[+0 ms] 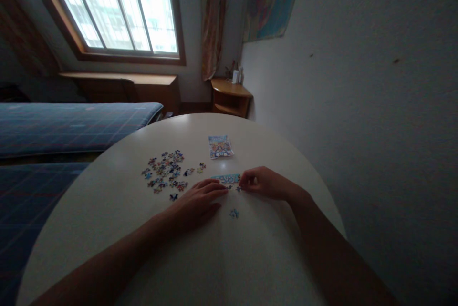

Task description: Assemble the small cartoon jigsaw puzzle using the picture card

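Note:
A light-blue joined strip of puzzle [226,179] lies in front of my hands on the white round table [265,244]. My left hand [197,202] rests palm down with fingers stretched out, its fingertips at the strip's lower left edge and beside a small loose piece [230,187]. At the strip's right end, my right hand [264,182] is closed in a pinch, thumb and forefinger making a loop, with a puzzle piece [238,189] at its fingertips. Another loose blue piece [234,213] lies nearer me, between the two forearms.
A spread heap of puzzle pieces [166,170] lies on the left, with a few strays [201,168] beside it. Behind the strip is a printed picture sheet [220,147]. A wall [358,120] rises on the right; a plaid mattress [71,127] stands left of the table.

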{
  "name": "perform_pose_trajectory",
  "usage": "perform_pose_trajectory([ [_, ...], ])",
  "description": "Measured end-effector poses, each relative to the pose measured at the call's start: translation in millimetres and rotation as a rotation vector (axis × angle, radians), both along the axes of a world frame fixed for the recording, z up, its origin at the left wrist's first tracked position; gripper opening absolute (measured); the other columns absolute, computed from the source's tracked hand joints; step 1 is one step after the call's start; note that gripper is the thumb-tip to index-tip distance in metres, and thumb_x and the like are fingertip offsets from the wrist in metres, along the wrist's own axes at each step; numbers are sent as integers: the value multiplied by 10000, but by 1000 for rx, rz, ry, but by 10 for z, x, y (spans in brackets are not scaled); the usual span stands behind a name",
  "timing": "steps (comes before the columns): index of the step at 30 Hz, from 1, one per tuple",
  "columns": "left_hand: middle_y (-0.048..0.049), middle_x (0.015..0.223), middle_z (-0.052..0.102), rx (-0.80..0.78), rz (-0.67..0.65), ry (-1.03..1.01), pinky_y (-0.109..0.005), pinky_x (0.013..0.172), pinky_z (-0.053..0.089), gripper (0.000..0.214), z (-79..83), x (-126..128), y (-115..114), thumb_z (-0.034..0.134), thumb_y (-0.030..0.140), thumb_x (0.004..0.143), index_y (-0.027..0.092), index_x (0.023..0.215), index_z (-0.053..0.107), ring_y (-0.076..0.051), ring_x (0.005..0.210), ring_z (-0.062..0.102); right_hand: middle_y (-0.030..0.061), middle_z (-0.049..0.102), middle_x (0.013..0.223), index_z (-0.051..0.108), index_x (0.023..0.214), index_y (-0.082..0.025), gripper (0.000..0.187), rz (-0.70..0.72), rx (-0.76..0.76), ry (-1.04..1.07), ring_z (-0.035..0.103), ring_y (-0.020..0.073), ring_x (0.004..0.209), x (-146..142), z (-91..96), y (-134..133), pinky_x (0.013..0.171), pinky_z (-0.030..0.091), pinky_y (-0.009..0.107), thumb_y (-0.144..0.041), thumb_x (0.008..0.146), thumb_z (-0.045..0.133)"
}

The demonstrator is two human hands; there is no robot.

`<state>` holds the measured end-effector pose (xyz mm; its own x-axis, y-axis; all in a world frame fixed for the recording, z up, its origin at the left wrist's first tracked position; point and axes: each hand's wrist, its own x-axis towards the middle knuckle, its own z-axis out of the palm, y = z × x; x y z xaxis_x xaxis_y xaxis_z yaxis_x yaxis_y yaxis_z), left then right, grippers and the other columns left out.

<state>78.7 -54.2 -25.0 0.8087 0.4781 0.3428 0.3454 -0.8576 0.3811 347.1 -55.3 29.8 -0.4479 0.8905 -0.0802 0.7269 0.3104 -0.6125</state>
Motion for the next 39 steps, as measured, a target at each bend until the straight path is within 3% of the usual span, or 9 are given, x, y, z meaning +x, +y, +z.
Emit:
perform_pose_trajectory([
  [16,-84,1304,634,-90,17,-55,-439,1097,432,373,-31,-9,30,542,190,936,213,1307,577,-226,1273,507,40,726,824,752,913,-174,145,25,9,8,621,155,724,15,-73,29,679,451,248,-188,816,645],
  [23,-104,1277,648,-121,6,-113,-452,1065,454,358,-20,-4,48,502,209,952,207,1299,590,-231,1241,535,31,705,782,751,921,-178,137,-9,62,13,609,147,695,-15,-23,17,667,447,252,-204,818,665],
  [33,-119,1308,629,-173,1,-198,-450,1081,448,412,73,-6,6,513,195,944,220,1351,567,-225,1253,542,21,739,827,734,941,-193,148,-9,119,199,631,139,731,-220,-55,-5,687,459,252,-293,865,656],
  [39,-108,1358,607,-160,-47,-208,-463,1108,432,440,40,-16,6,522,176,942,222,1379,540,-226,1320,495,34,726,831,708,1029,-179,216,-45,159,309,611,140,720,-321,-115,-3,685,455,268,-321,887,627],
])
